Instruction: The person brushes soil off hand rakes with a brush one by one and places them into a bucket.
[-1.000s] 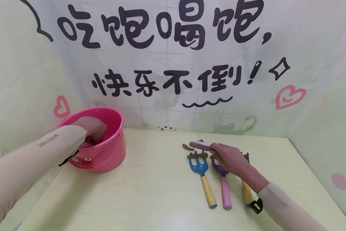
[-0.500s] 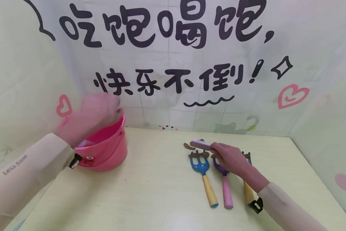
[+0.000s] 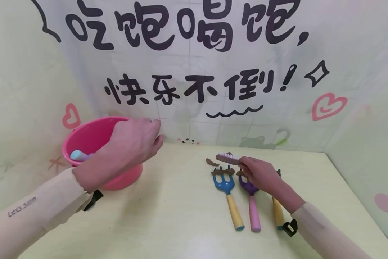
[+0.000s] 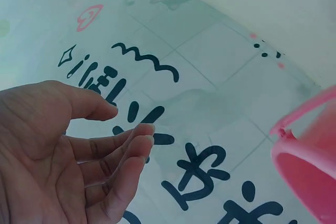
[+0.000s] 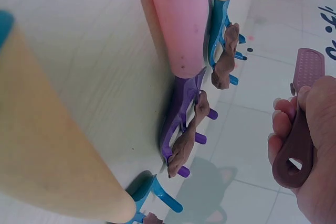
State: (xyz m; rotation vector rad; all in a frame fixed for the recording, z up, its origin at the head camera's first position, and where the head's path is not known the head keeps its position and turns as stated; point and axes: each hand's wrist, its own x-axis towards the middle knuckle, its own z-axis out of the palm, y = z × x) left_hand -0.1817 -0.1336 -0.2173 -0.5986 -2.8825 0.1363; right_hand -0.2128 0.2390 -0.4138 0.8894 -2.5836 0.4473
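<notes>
I count three forks (image 3: 253, 205) toward the desk's (image 3: 177, 216) right edge, one bucket (image 3: 129, 177) far left, room between. Right hand (image 3: 262, 174) grips one brush (image 3: 227, 159); left hand (image 3: 134, 138) loosely spread.

Head view looks forward and down over the table (image 3: 181, 219) to a lettered wall (image 3: 171, 120). Tilted wrist views sit closer, the left at the left hand (image 4: 68, 150), the right beside garden forks (image 5: 179, 100); all three share that wall.
</notes>
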